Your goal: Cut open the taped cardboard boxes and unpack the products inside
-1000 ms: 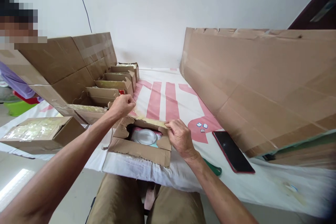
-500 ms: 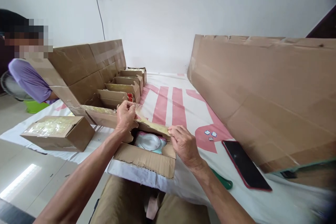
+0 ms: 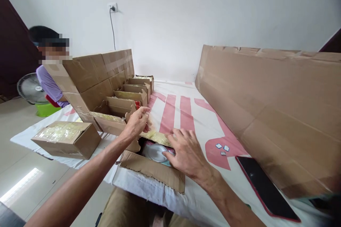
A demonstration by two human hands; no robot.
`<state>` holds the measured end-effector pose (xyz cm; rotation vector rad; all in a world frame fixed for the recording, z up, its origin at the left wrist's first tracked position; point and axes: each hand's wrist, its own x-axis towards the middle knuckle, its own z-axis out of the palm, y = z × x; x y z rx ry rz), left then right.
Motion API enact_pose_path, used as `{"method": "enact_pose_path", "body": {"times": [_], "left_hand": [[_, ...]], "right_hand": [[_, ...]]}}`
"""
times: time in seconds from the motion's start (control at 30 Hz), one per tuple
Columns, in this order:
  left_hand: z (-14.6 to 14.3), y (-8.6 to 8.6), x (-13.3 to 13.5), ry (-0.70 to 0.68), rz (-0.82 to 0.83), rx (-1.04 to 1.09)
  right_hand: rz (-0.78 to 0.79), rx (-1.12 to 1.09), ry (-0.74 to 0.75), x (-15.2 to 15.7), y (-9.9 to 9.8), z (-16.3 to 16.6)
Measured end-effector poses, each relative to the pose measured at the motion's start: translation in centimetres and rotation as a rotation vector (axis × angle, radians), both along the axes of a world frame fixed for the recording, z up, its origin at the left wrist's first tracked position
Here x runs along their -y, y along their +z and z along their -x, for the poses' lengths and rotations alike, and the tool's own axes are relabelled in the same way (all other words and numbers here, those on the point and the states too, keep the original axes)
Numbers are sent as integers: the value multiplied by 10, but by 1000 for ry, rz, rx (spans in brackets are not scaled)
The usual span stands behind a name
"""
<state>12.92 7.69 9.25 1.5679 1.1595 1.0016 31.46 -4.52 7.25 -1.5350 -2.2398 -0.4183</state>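
Note:
An open cardboard box (image 3: pixel 151 170) lies at the table's front edge with its flaps up. Inside it is a white round-topped thing (image 3: pixel 156 152) with pink and blue-green around it; its kind is unclear. My left hand (image 3: pixel 137 122) is above the box's far left corner, fingers curled on a strip of clear packing tape (image 3: pixel 152 129) that trails to the far flap. Over the right end of the box, my right hand (image 3: pixel 188 152) is open, fingers spread, thumb close to the white thing.
A taped box (image 3: pixel 66 140) lies at the left. Several open boxes (image 3: pixel 130 95) line stacked cartons (image 3: pixel 90 72). A large cardboard panel (image 3: pixel 271 113) stands right, near a red-edged phone (image 3: pixel 266 188) and small cards (image 3: pixel 226 148). A person in a purple sleeve (image 3: pixel 50 81) is behind the cartons.
My right hand has let go of the far flap's edge and spread over the box. My left hand is slightly farther right with the tape. The view has shifted, showing more of the left side.

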Motion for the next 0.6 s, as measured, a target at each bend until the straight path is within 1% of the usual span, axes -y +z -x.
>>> {"method": "enact_pose_path", "body": {"times": [0.07,0.13,0.17,0.23,0.33,0.4,0.43,0.5,0.6], "left_hand": [[-2,8,3,-35,95,5],[0,16,7,-61,179,-17],[1,19,9,-68,182,-52],[4,20,12,-82,102,-186],[4,13,16,-96,-112,-451],[0,6,16,-94,-192,-557],[-2,2,16,-91,-214,-574],[-4,-5,13,-86,-221,-537],[-4,-13,6,-76,-147,-402]], "right_hand": [[22,87,19,-8,2,17],[35,143,27,-16,-1,29],[41,159,27,-19,-5,33],[46,170,26,-23,-13,34],[27,168,31,-22,-21,32],[21,149,42,-20,-21,30],[23,130,48,-19,-20,30],[23,98,44,-18,-19,31],[9,140,-14,-20,-19,32]]}}
